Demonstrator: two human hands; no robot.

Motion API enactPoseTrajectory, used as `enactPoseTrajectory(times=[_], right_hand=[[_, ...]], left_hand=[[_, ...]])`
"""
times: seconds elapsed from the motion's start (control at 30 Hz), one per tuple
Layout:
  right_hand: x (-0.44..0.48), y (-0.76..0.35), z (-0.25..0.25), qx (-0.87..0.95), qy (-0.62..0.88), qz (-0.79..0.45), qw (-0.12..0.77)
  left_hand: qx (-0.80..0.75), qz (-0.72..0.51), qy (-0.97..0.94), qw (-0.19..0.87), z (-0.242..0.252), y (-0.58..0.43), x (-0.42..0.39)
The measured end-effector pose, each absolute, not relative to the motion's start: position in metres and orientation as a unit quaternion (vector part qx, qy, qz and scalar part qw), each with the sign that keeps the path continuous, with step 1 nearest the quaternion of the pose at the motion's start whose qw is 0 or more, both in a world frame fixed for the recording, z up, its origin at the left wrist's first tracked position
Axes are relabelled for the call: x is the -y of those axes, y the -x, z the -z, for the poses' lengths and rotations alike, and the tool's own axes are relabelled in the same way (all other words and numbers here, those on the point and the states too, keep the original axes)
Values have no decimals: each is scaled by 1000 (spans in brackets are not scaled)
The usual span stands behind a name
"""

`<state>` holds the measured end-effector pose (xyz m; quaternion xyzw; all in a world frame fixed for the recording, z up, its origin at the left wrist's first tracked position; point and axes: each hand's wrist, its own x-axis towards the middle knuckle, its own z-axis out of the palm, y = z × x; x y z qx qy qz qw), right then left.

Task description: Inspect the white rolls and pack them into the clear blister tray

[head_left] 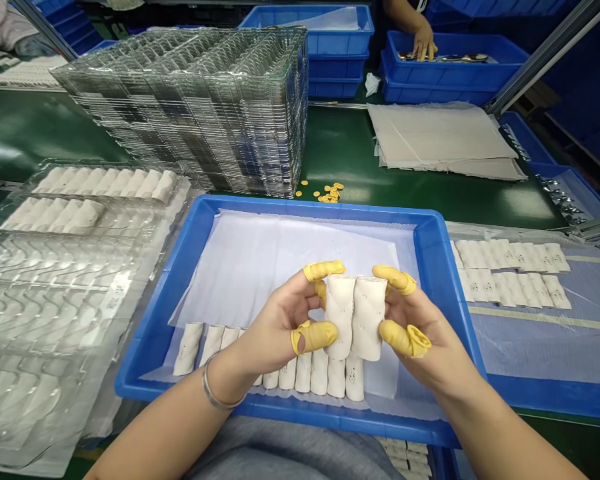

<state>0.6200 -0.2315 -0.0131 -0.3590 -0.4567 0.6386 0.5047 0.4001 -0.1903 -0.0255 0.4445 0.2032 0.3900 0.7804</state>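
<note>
My left hand [295, 313] and my right hand [410, 320] each wear yellow finger cots on thumb and fingers. Between them are two off-white curved pieces [339, 317], held upright side by side; what they are I cannot tell. My left fingers pinch the left piece, my right fingers the right white piece [370, 319]. Both are held over a blue tray [310, 208] lined with thin white sheets [305, 260]. Along the tray's near side stands a row of similar white pieces [320, 373], partly hidden by my left hand and wrist.
At left, a clear blister tray [45, 287] has similar pieces in its far rows. Stacked clear trays [205, 100] rise behind. Loose yellow finger cots [333, 193] lie near a cardboard stack [440, 137]. More pieces [515, 273] lie right. A person's hand [423, 43] reaches into a blue bin [500, 63].
</note>
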Motion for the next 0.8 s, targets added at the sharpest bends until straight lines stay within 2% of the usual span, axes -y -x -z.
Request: enactPoseTrajectory(times=[0.3, 0.53, 0.63, 0.8], right_hand=[[232, -622, 13, 422, 357, -668, 499], [232, -616, 14, 462, 354, -632, 513], [233, -614, 17, 469, 366, -613, 519], [237, -614, 20, 524, 408, -519, 539]], left_hand=[[-211, -360, -409, 812, 24, -401, 190], [-215, -378, -468, 770, 28, -403, 192], [-253, -383, -528, 715, 31, -402, 194], [-287, -423, -682, 523, 30, -403, 196]])
